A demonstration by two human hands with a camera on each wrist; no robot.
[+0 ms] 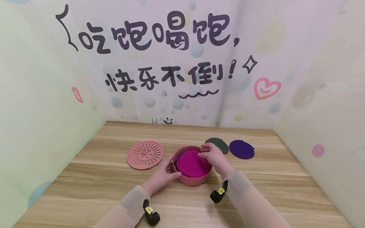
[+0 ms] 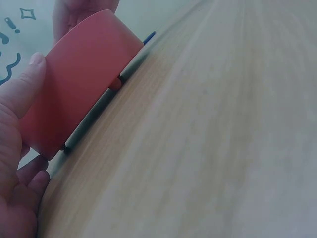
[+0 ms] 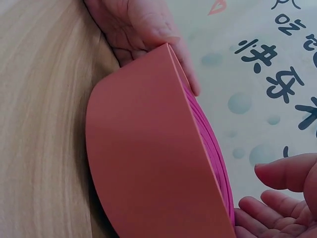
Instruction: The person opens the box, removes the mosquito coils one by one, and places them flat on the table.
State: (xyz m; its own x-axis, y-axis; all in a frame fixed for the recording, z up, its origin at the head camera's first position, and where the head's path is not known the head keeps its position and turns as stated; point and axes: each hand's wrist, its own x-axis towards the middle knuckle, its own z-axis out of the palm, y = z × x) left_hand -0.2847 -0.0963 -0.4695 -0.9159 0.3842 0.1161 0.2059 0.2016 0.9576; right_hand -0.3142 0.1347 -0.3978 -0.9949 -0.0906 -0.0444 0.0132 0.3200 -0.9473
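A round pink box (image 1: 192, 181) stands near the middle of the table. A magenta spiral coil, like a mosquito coil (image 1: 194, 163), lies in it, its top near the rim. My left hand (image 1: 160, 175) grips the box's left side, thumb against the front wall by the rim and fingers round the far left. In the left wrist view the same box (image 2: 81, 82) shows small feet beneath it. My right hand (image 1: 214, 155) is at the right rim beside the coil. Its fingertips reach the coil's edge in the right wrist view, the thumb (image 3: 285, 173) held apart.
To the left lies a slotted pink lid (image 1: 145, 155) with a small raised knob. Behind the right hand is a dark green coil (image 1: 218, 144), with a dark blue coil (image 1: 241, 149) right of it. Printed walls (image 1: 182, 107) close off the table's back and sides.
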